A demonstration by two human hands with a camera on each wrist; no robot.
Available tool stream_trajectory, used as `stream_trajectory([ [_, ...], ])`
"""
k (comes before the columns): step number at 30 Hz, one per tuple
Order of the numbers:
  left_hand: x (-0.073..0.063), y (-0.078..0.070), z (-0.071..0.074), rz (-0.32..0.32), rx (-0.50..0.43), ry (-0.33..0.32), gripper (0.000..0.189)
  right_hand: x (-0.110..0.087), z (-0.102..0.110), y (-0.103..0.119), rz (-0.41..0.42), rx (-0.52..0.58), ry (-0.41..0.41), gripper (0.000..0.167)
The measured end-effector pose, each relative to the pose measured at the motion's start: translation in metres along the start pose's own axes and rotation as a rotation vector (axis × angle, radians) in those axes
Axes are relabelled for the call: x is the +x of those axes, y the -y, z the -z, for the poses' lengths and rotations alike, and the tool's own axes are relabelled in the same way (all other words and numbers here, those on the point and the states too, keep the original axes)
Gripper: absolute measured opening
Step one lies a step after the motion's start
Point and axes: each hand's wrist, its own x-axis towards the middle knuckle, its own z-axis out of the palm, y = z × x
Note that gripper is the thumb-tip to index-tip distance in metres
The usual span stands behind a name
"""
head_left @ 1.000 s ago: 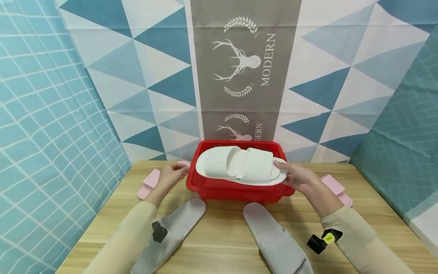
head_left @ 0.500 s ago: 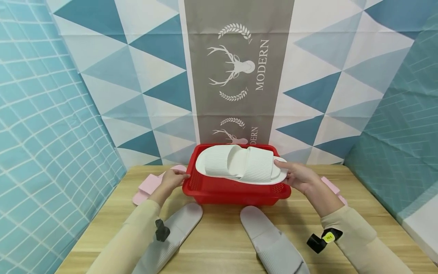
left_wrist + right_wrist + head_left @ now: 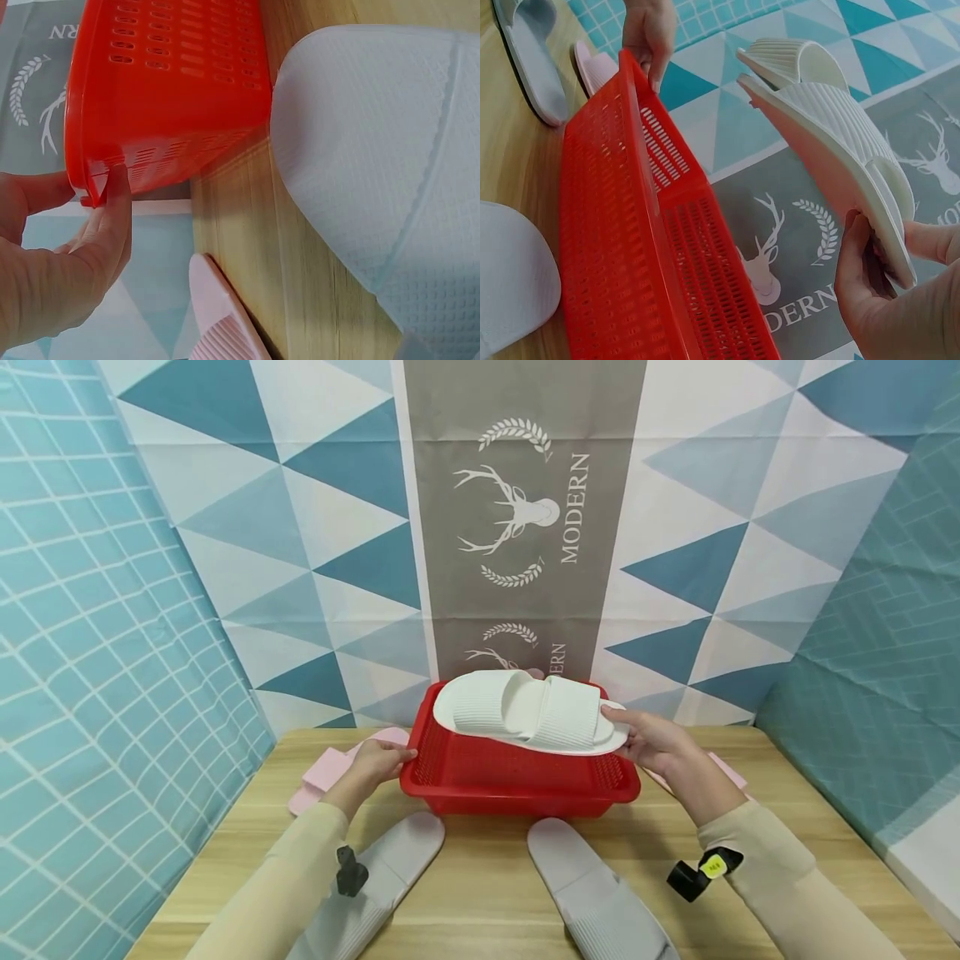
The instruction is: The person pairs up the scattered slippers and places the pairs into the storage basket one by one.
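Note:
My right hand grips the right end of a pair of white slippers, held above the red plastic basket. In the right wrist view, the slippers appear stacked one over the other and tilted, clear of the rim; the thumb lies on one side and fingers on the other. My left hand is at the basket's left rim. Its thumb and fingers pinch that rim in the left wrist view, where the basket wall has rows of slots. No items show in the visible part of the basket's inside.
Two grey slippers, left and right, lie on the wooden table before the basket. Pink slippers lie beside it, left and right. A patterned curtain hangs behind; a blue tiled sheet borders the left.
My left hand has settled onto the basket's left rim. The white slippers have risen slightly relative to the basket, still in my right hand. The head view has shifted a little.

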Motion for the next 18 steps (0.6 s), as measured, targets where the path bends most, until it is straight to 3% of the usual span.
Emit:
stream_trajectory([
  [11, 0.006, 0.001, 0.0, 0.019, -0.034, 0.021, 0.033, 0.026, 0.003, 0.006, -0.037, -0.014, -0.024, 0.017],
  [18, 0.006, 0.0, 0.004, 0.039, -0.076, 0.065, 0.038, 0.038, 0.002, 0.011, -0.06, -0.011, -0.021, 0.019],
])
